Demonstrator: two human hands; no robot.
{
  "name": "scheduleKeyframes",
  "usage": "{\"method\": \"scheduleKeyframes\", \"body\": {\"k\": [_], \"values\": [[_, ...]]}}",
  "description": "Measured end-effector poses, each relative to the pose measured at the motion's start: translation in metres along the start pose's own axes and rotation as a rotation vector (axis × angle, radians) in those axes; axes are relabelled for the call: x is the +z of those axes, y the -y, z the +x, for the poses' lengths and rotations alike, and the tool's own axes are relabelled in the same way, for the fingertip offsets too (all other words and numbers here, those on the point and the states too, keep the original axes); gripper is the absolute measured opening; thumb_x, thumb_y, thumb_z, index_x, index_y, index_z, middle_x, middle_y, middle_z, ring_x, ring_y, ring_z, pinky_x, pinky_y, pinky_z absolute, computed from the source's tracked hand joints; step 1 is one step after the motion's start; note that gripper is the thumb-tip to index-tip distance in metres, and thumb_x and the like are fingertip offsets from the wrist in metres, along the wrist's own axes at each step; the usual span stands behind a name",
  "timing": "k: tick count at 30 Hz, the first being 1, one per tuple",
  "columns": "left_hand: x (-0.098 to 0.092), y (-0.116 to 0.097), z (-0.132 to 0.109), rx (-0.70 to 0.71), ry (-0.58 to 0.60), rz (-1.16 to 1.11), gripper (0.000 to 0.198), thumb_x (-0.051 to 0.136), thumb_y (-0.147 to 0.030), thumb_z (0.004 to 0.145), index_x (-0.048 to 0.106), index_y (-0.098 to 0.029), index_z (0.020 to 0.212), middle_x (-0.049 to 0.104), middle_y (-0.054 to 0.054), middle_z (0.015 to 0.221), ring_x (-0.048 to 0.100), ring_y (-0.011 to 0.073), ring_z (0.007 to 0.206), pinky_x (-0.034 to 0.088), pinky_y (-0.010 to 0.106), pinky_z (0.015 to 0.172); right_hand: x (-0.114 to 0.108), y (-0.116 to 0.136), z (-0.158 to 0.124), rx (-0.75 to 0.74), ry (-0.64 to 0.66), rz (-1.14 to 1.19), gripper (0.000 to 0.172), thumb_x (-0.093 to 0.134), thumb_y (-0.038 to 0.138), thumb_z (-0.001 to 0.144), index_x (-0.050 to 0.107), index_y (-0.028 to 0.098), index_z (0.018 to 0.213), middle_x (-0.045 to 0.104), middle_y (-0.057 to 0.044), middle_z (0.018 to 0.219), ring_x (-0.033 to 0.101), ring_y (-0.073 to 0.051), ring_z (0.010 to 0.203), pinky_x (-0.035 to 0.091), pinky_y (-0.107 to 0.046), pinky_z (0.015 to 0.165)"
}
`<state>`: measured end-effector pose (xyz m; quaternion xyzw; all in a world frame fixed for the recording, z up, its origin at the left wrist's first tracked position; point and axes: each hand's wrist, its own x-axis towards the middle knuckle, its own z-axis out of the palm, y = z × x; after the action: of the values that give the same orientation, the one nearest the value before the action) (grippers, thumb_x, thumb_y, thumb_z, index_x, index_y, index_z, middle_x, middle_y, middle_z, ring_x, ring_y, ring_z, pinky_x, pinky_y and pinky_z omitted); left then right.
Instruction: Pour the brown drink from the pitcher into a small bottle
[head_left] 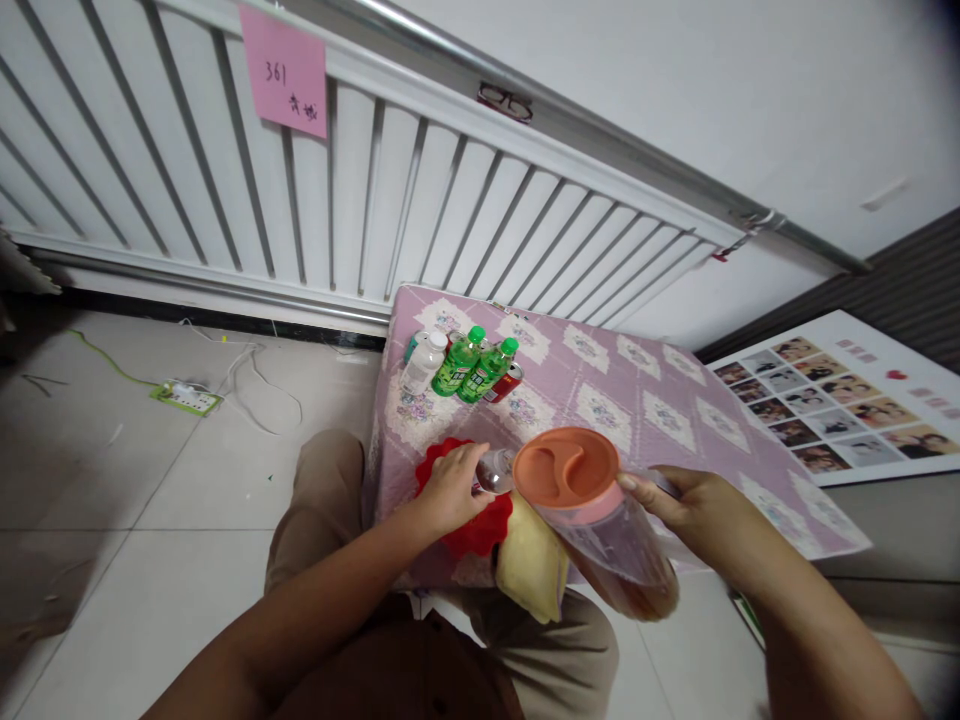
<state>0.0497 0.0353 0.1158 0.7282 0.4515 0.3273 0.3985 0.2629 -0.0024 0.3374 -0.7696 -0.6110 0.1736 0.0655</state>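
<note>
My left hand [452, 490] is closed around a small clear bottle [495, 472], whose neck end faces the pitcher's lid. Most of the bottle is hidden by my fingers. In my right hand [686, 505] is the handle of a clear pitcher [619, 560] with brown liquid near its base. An orange lid [567, 468] covers the pitcher's top, close beside the bottle; whether they touch I cannot tell. Beneath my left hand lies a red scalloped tray [484, 535]. A pale yellow pouch-like thing [532, 565] sits between the tray and the pitcher.
Two green drink bottles [486, 372], a white bottle [424, 364] and a red can [505, 384] stand on the purple cloth-covered table [600, 400]. A white radiator [420, 190] runs behind it. A photo board [840, 400] leans at right. A power strip [186, 397] with cables lies on the floor.
</note>
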Motion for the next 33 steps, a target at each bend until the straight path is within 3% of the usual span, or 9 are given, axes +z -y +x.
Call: {"method": "scheduleKeyframes", "body": {"k": [16,20,27,33], "values": [[0.002,0.001,0.0,-0.008,-0.01,0.008,0.07,0.077,-0.021,0.078,0.045,-0.025,0.141,0.058,0.011,0.144,0.053,0.0306,0.135,0.041,0.053,0.115,0.008,-0.016,-0.003,-0.028,-0.008,0.089,0.069,0.055,0.087,0.067,0.064,0.02,0.056,0.058,-0.002,0.053,0.051,-0.018,0.053,0.043,-0.03,0.051],[0.005,0.005,0.001,0.021,-0.027,0.025,0.071,0.078,-0.024,0.078,0.044,-0.024,0.141,0.057,0.012,0.144,0.054,0.0307,0.134,0.041,0.053,0.114,0.016,-0.028,-0.008,-0.056,-0.042,0.173,0.059,0.06,0.077,0.073,0.065,0.02,0.057,0.062,-0.003,0.057,0.055,-0.019,0.056,0.045,-0.029,0.053],[0.006,0.006,0.003,0.026,-0.028,0.044,0.075,0.079,-0.023,0.074,0.045,-0.024,0.14,0.058,0.013,0.144,0.054,0.0314,0.134,0.042,0.053,0.114,0.037,-0.05,-0.019,-0.033,-0.107,0.334,0.051,0.065,0.069,0.076,0.062,0.021,0.059,0.053,0.001,0.054,0.047,-0.016,0.054,0.04,-0.027,0.052],[0.01,0.01,0.001,0.02,-0.056,0.003,0.075,0.08,-0.023,0.073,0.047,-0.025,0.141,0.059,0.012,0.142,0.054,0.0308,0.134,0.041,0.053,0.114,0.06,-0.059,-0.027,-0.043,-0.273,0.53,0.05,0.065,0.066,0.077,0.058,0.022,0.056,0.049,0.002,0.053,0.046,-0.016,0.054,0.041,-0.027,0.054]]}}
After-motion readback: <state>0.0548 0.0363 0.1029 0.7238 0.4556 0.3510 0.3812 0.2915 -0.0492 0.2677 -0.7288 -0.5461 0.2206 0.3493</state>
